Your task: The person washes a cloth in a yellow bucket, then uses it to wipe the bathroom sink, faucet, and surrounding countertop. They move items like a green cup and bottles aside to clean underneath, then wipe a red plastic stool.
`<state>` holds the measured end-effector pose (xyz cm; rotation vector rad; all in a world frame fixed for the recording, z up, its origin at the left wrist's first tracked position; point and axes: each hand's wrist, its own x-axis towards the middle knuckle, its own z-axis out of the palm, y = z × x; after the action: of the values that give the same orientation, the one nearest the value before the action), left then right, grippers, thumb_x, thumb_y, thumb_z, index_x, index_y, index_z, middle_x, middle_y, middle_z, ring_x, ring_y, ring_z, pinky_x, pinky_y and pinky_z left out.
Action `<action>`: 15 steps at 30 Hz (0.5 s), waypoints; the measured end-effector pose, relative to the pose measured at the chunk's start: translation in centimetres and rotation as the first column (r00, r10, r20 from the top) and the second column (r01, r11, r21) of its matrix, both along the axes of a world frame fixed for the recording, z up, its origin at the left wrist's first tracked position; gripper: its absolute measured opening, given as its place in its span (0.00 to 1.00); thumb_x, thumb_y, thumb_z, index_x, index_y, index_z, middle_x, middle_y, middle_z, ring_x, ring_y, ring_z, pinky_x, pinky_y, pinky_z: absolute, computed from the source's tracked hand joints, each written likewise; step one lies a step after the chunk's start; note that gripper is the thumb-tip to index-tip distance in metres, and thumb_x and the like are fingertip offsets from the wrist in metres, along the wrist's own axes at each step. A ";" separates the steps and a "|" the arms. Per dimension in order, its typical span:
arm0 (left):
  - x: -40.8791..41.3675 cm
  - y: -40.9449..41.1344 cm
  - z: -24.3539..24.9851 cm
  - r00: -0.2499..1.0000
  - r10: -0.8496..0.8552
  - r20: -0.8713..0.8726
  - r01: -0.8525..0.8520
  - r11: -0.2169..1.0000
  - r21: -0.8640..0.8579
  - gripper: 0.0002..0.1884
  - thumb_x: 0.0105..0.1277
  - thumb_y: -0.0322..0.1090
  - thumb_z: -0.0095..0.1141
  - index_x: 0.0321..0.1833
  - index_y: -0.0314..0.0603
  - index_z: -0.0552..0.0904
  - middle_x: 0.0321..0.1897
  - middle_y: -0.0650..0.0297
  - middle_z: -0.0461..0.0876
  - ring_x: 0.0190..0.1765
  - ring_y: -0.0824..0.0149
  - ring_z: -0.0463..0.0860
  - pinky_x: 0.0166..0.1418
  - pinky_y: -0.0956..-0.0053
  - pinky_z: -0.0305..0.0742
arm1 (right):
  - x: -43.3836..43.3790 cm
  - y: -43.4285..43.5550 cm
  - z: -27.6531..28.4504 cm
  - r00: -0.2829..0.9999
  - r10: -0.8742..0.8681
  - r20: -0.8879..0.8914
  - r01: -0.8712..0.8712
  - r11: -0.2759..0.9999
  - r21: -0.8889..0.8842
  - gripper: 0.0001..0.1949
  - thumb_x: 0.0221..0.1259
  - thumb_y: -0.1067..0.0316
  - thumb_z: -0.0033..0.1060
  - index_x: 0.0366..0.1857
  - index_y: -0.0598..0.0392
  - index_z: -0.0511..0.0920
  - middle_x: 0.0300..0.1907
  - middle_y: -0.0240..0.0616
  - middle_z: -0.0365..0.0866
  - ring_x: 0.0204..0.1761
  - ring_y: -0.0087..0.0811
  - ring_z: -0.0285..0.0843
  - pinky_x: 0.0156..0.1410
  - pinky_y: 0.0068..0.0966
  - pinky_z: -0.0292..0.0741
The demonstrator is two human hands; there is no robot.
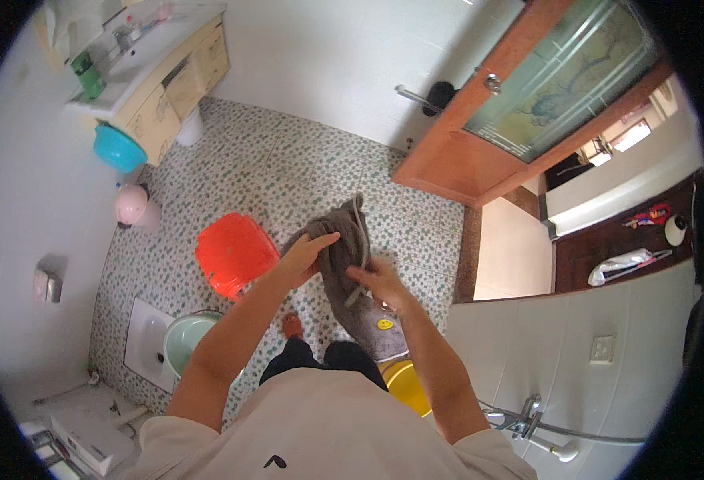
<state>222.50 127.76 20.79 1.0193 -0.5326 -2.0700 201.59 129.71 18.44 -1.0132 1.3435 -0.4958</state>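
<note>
A bunched dark grey-brown cloth with a lighter edge or cord hangs between my hands, in front of my body. My left hand grips its left side, the thumb lying across the folds. At the right side, my right hand has its thumb and fingers on the pale edge. Lower down, a grey piece with a yellow smiley patch hangs or lies near my right forearm; whether it is part of the same cloth I cannot tell.
An orange-red plastic stool stands left on the tiled floor. Nearer me are a pale green basin by a squat toilet and a yellow bucket. A wooden door stands open at right; a vanity is upper left.
</note>
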 end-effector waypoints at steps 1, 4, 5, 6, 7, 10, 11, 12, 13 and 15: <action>0.8 0.0 -0.5 0.998 -0.002 0.064 0.000 0.999 0.034 0.24 0.66 0.41 0.54 0.60 0.36 0.68 0.56 0.58 0.73 0.57 0.60 0.74 0.60 0.65 0.70 | 0.7 -0.4 0.2 0.998 -0.042 -0.047 0.041 0.999 -0.035 0.23 0.59 0.56 0.59 0.51 0.64 0.74 0.45 0.40 0.78 0.45 0.31 0.73 0.51 0.30 0.68; 3.7 0.1 -2.1 0.967 -0.042 0.253 0.022 0.997 0.080 0.30 0.63 0.47 0.57 0.61 0.32 0.67 0.57 0.52 0.71 0.59 0.57 0.71 0.57 0.65 0.71 | 0.4 -3.4 0.4 0.951 -0.303 -0.066 0.301 0.952 -0.049 0.12 0.58 0.63 0.52 0.36 0.62 0.78 0.29 0.37 0.77 0.30 0.29 0.74 0.36 0.28 0.71; 4.6 0.2 -2.9 0.951 -0.069 0.300 0.061 0.997 0.037 0.30 0.63 0.48 0.56 0.60 0.31 0.68 0.56 0.51 0.72 0.58 0.57 0.72 0.55 0.66 0.71 | -0.8 -4.6 -0.9 0.944 -0.307 -0.123 0.298 0.951 -0.085 0.12 0.57 0.63 0.52 0.32 0.61 0.79 0.25 0.36 0.76 0.27 0.28 0.72 0.35 0.28 0.70; 5.7 0.4 -4.2 0.933 -0.087 0.350 0.093 0.996 -0.001 0.30 0.64 0.49 0.56 0.59 0.30 0.69 0.55 0.51 0.73 0.57 0.58 0.73 0.53 0.66 0.72 | -2.0 -5.9 -2.7 0.944 -0.292 -0.155 0.282 0.956 -0.083 0.11 0.56 0.64 0.50 0.29 0.62 0.78 0.23 0.35 0.74 0.24 0.28 0.70 0.30 0.27 0.67; 6.7 0.6 -5.0 0.910 -0.103 0.401 0.128 0.991 -0.037 0.30 0.64 0.50 0.55 0.59 0.29 0.70 0.54 0.51 0.75 0.56 0.59 0.74 0.51 0.67 0.72 | -3.0 -7.3 -4.4 0.943 -0.276 -0.186 0.265 0.961 -0.083 0.11 0.55 0.65 0.49 0.27 0.62 0.77 0.20 0.34 0.71 0.20 0.27 0.68 0.25 0.26 0.64; 9.4 1.2 -4.4 0.754 -0.138 0.642 0.233 0.970 -0.065 0.29 0.65 0.51 0.53 0.55 0.27 0.73 0.47 0.50 0.79 0.48 0.59 0.79 0.48 0.68 0.73 | -5.2 -11.0 -6.8 0.950 -0.071 -0.303 0.034 0.991 -0.127 0.08 0.54 0.68 0.48 0.25 0.60 0.75 0.21 0.31 0.71 0.18 0.25 0.67 0.20 0.23 0.62; 10.4 1.1 -5.1 0.640 -0.142 0.755 0.269 0.962 -0.047 0.29 0.65 0.51 0.53 0.54 0.27 0.74 0.45 0.50 0.80 0.46 0.59 0.79 0.47 0.68 0.73 | -5.9 -12.3 -7.5 0.937 0.026 -0.349 -0.067 0.992 -0.107 0.07 0.55 0.68 0.48 0.25 0.59 0.75 0.23 0.31 0.72 0.18 0.24 0.67 0.20 0.22 0.63; 12.2 1.5 -6.3 0.497 -0.142 0.856 0.275 0.962 0.000 0.28 0.64 0.51 0.53 0.52 0.27 0.75 0.43 0.50 0.80 0.44 0.59 0.80 0.46 0.68 0.74 | -2.2 -12.5 -4.4 0.961 0.045 -0.273 -0.063 0.996 -0.056 0.06 0.53 0.73 0.48 0.32 0.59 0.75 0.25 0.33 0.74 0.21 0.26 0.71 0.22 0.23 0.69; 12.1 0.9 -5.3 0.352 -0.149 0.924 0.308 0.951 0.036 0.28 0.64 0.52 0.54 0.51 0.27 0.77 0.41 0.50 0.81 0.42 0.58 0.81 0.44 0.68 0.74 | -1.9 -13.6 -4.9 0.948 0.049 -0.314 -0.089 0.989 -0.115 0.07 0.54 0.74 0.48 0.35 0.58 0.74 0.25 0.34 0.74 0.22 0.26 0.72 0.23 0.24 0.70; 12.4 0.3 -4.5 0.371 0.073 0.926 0.110 0.986 -0.122 0.32 0.59 0.52 0.59 0.57 0.30 0.71 0.44 0.46 0.79 0.41 0.55 0.81 0.45 0.65 0.74 | -1.3 -16.0 -6.2 0.921 0.062 -0.384 -0.159 0.961 -0.227 0.10 0.55 0.75 0.49 0.42 0.57 0.72 0.26 0.37 0.75 0.23 0.27 0.74 0.25 0.24 0.73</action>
<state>234.89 128.06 16.28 2.0750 -1.2566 -1.1929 200.34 113.73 12.23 -1.4450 1.5729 -0.4074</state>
